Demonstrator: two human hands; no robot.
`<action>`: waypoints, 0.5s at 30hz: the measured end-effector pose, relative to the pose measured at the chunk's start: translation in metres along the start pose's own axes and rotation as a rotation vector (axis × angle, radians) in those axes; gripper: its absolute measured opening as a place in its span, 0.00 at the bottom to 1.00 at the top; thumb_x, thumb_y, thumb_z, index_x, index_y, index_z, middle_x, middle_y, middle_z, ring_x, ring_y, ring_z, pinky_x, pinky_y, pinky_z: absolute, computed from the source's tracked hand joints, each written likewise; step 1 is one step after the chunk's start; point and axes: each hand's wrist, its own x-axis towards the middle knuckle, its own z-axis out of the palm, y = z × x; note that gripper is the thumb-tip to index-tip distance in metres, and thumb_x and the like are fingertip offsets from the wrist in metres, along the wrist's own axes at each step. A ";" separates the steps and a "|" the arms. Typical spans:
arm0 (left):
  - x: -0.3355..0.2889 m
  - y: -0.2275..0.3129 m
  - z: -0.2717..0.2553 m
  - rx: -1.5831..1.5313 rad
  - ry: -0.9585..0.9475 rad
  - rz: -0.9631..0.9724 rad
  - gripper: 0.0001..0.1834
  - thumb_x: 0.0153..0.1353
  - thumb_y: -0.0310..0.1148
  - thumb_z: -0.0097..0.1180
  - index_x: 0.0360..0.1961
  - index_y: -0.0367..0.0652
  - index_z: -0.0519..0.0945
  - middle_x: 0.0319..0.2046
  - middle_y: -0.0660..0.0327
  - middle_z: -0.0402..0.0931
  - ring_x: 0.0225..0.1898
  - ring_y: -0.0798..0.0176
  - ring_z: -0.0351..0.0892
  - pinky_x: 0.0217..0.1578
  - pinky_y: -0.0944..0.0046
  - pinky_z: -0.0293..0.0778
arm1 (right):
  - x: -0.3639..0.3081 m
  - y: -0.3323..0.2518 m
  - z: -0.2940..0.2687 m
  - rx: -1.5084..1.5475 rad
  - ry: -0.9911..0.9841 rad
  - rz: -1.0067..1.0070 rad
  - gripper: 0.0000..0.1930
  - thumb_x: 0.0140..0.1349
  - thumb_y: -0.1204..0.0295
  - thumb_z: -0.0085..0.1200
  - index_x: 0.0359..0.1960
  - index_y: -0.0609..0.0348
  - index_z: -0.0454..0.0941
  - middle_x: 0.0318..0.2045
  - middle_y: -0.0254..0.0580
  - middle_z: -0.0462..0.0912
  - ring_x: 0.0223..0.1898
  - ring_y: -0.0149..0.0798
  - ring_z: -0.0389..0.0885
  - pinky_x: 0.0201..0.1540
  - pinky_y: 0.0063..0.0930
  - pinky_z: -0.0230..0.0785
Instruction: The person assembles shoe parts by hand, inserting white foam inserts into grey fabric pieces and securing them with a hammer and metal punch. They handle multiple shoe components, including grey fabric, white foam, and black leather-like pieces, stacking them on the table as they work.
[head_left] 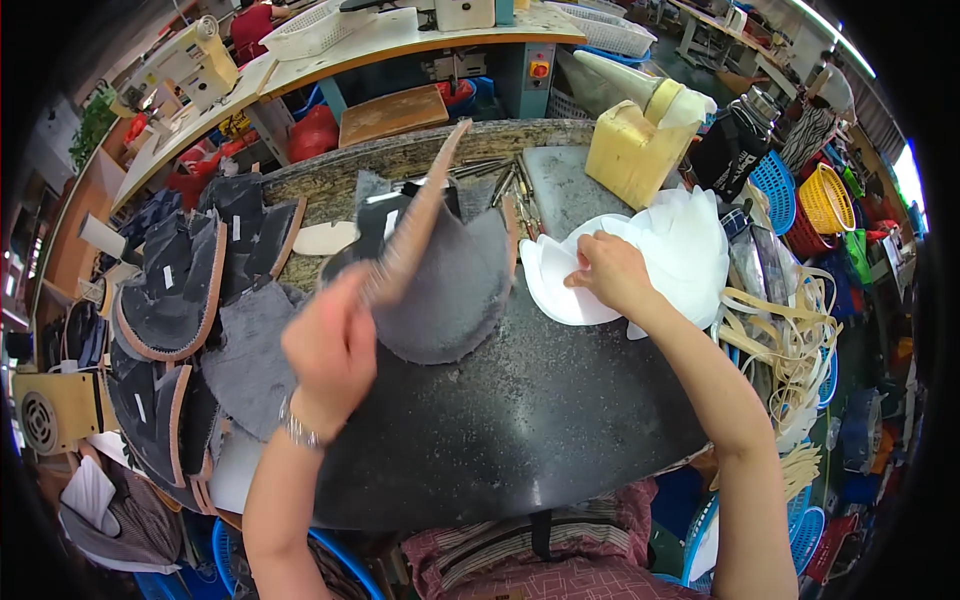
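Note:
My left hand [328, 345], smeared by motion and with a metal bracelet at the wrist, is closed on a long tan tapering piece [425, 210]. That piece points up and away, too blurred to tell its kind. Beneath it lies a grey fuzzy rounded fabric piece [440, 300] with a tan edge along its right side. My right hand [612, 272] pinches the edge of a white rounded sheet [552, 290], on the near side of a fanned stack of similar white sheets [685, 250].
Dark shoe-upper-like pieces with tan edges [165, 290] pile up at left. A yellow cut-open jug [632, 155], thin tools [515, 195] and a black flask [735, 140] stand or lie at the back. Cream straps [785, 330] hang at right. Beyond is a bench [400, 50] with sewing machines.

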 end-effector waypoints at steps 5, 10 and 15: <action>-0.083 0.055 -0.008 0.061 -0.183 0.856 0.14 0.53 0.32 0.53 0.40 0.36 0.78 0.34 0.49 0.78 0.30 0.58 0.79 0.31 0.67 0.76 | 0.001 0.011 0.005 0.288 -0.093 0.042 0.12 0.45 0.70 0.62 0.31 0.59 0.76 0.26 0.41 0.80 0.29 0.38 0.78 0.34 0.30 0.68; -0.143 0.044 0.019 -0.035 -0.485 0.727 0.23 0.50 0.42 0.59 0.42 0.35 0.75 0.37 0.52 0.75 0.38 0.55 0.75 0.41 0.62 0.72 | 0.012 0.057 -0.014 1.044 -0.541 0.198 0.18 0.48 0.70 0.63 0.40 0.66 0.76 0.34 0.39 0.81 0.35 0.32 0.78 0.43 0.26 0.69; -0.147 0.045 0.014 -0.309 -0.593 0.429 0.33 0.47 0.54 0.60 0.42 0.33 0.74 0.42 0.50 0.72 0.46 0.49 0.69 0.49 0.53 0.65 | -0.028 0.054 -0.027 1.447 -0.330 -0.108 0.19 0.54 0.69 0.60 0.45 0.67 0.75 0.47 0.48 0.78 0.50 0.39 0.75 0.58 0.35 0.63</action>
